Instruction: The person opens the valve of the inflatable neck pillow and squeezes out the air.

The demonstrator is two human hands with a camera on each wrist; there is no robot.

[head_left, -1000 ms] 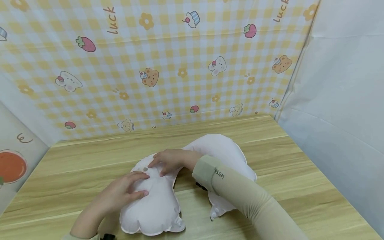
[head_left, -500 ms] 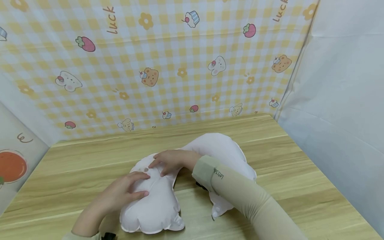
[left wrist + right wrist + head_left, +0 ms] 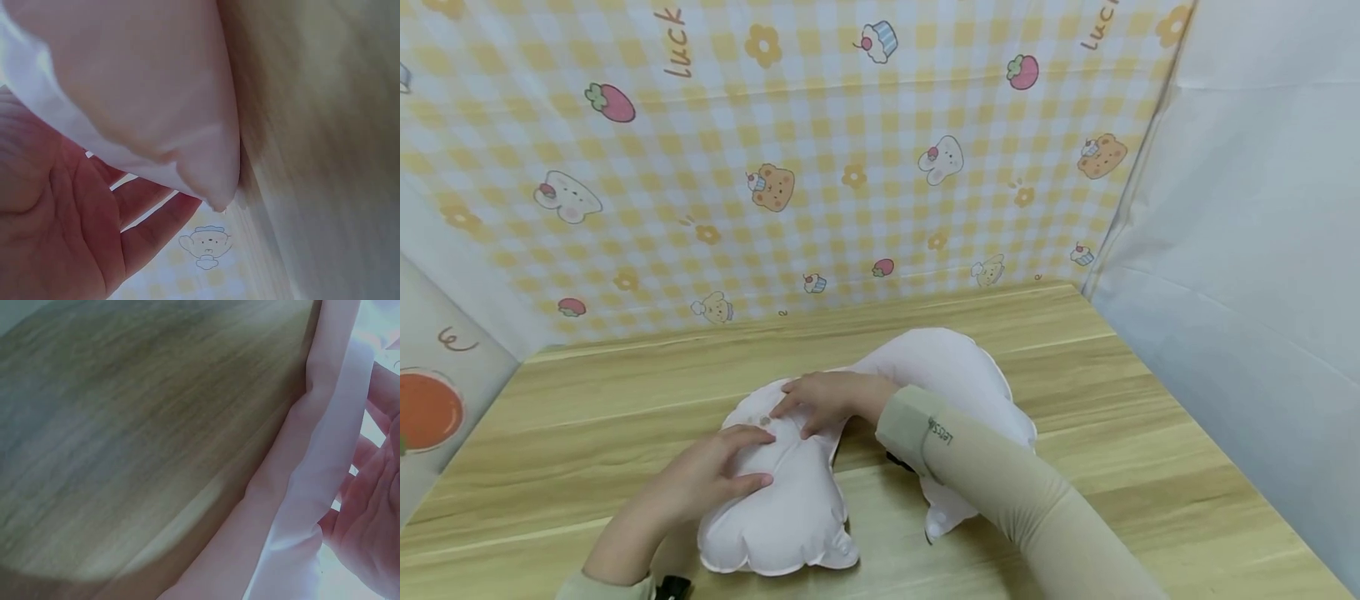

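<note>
A pale pink inflated U-shaped neck pillow (image 3: 782,521) lies puffed up on the wooden table, its two ends toward me. My left hand (image 3: 718,467) rests on the outer side of its left arm, fingers and thumb spread. Reaching across, my right hand (image 3: 827,400) touches the top of that same arm with spread fingers. A small round spot (image 3: 765,422), perhaps a valve, shows between the hands. In the left wrist view, the fingers (image 3: 147,234) lie along the pillow's edge; in the right wrist view, the fingertips (image 3: 328,520) touch its side.
The wood-grain table (image 3: 1120,467) extends around the pillow. Behind it hangs a yellow checked cloth (image 3: 850,125) with cartoon prints, and a white sheet (image 3: 1262,208) stands along the right. My right sleeve (image 3: 1000,475) covers part of the pillow's right arm.
The head view has shifted slightly, so everything sits a little higher in it. Both hands keep the same places on the pillow.
</note>
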